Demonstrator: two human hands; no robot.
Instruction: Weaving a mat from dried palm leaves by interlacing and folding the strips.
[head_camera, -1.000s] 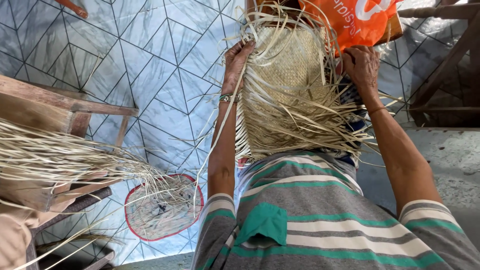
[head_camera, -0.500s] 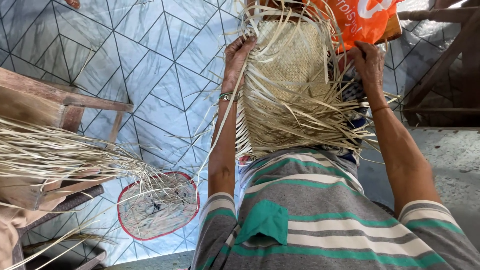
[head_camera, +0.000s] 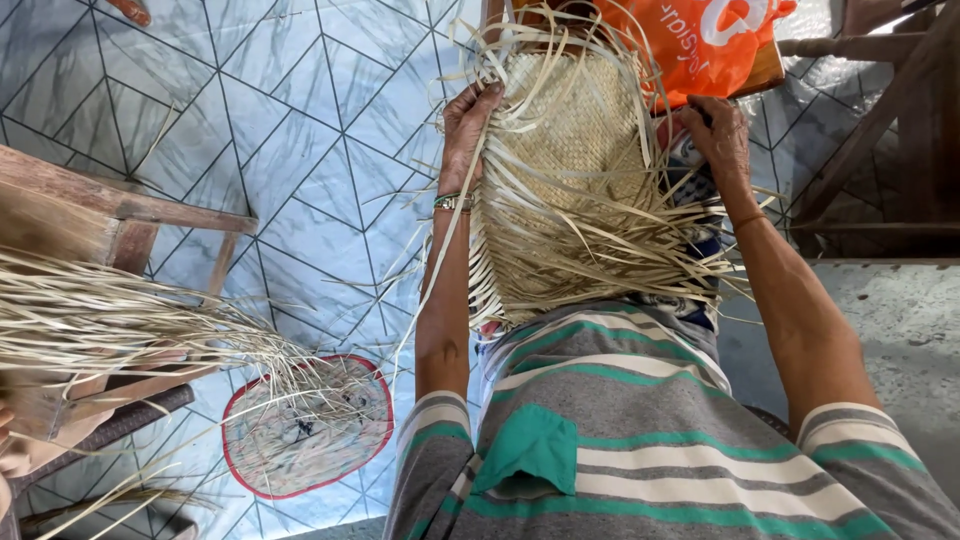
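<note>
A half-woven straw mat (head_camera: 575, 150) of pale flat strips lies over my lap, with loose strip ends fanning out on all sides. My left hand (head_camera: 468, 125) grips its left edge, fingers curled around the strips; a green bracelet sits on that wrist. My right hand (head_camera: 718, 135) presses on the mat's right edge, fingers closed over the strips. I wear a grey shirt with green and white stripes (head_camera: 640, 440).
An orange plastic bag (head_camera: 705, 40) lies just beyond the mat. A bundle of loose straw (head_camera: 120, 320) rests on a wooden bench (head_camera: 110, 215) at left. A round red-rimmed mat (head_camera: 305, 430) lies on the tiled floor. Wooden furniture legs (head_camera: 900, 130) stand at right.
Both hands have slid a little along the mat's edges and the mat sits slightly lower in view. The grip on it stays the same.
</note>
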